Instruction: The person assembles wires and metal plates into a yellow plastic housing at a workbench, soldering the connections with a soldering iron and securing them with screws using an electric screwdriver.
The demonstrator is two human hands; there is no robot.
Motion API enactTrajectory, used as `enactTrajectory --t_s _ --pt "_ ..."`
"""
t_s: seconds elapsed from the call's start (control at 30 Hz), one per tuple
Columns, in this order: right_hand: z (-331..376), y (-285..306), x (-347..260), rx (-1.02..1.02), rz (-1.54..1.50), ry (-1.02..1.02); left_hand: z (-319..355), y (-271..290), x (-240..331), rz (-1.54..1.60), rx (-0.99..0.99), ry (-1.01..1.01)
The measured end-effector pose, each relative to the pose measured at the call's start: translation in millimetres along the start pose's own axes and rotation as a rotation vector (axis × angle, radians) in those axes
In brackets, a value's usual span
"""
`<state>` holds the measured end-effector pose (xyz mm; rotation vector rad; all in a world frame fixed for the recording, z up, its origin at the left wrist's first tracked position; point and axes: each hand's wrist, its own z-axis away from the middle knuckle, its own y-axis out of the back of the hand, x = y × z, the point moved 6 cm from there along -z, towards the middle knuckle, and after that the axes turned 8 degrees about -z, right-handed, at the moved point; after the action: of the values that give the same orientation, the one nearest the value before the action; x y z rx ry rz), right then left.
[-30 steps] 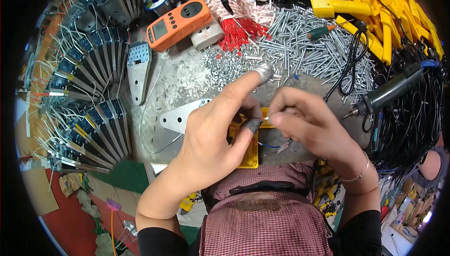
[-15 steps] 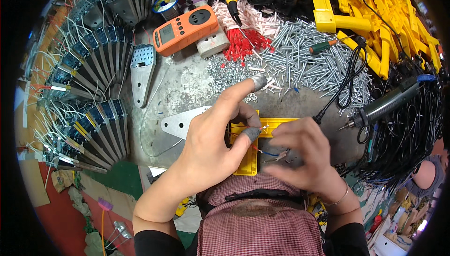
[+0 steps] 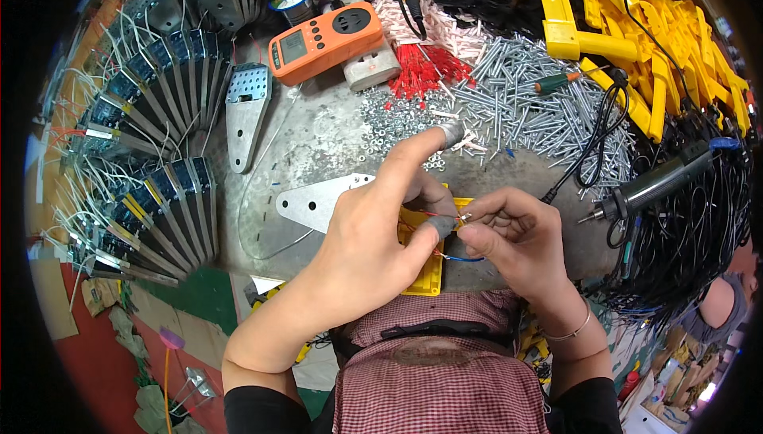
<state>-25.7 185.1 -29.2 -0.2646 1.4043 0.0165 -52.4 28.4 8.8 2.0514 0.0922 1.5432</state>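
A yellow T-shaped plastic casing lies on the bench in front of me, partly covered by my hands. Over it my left hand is closed, pinching thin wires between thumb and a bent finger; grey tape wraps its thumb and its outstretched index finger. My right hand pinches a small pale piece at the wire ends, close to the left thumb tip. Below them a blue wire sticks out from the casing. Beside my left hand lies a flat metal plate with holes.
Farther back are an orange meter, nuts, red-tipped parts and piled screws. Yellow casings heap at far right, near an electric screwdriver and black cables. Metal plate assemblies stand in rows leftward.
My right hand has moved left and up to my left hand, and its fingers have closed on the small pale piece. The view has shifted slightly.
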Motion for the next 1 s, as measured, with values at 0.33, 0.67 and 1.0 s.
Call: enactTrajectory --t_s 0.33,0.67,1.0 --pt "-1.8 -0.9 1.5 -0.025 -0.151 -0.070 3.2 -0.8 -0.6 -0.042 -0.012 0.003" --pt "-15.7 1.7 1.8 -0.152 -0.225 -0.352 3.7 -1.6 28.8 -0.464 -0.026 -0.412" --pt "3.5 -15.1 -40.8 -0.083 0.859 0.686 -2.3 -1.2 1.1 -0.007 0.005 -0.102"
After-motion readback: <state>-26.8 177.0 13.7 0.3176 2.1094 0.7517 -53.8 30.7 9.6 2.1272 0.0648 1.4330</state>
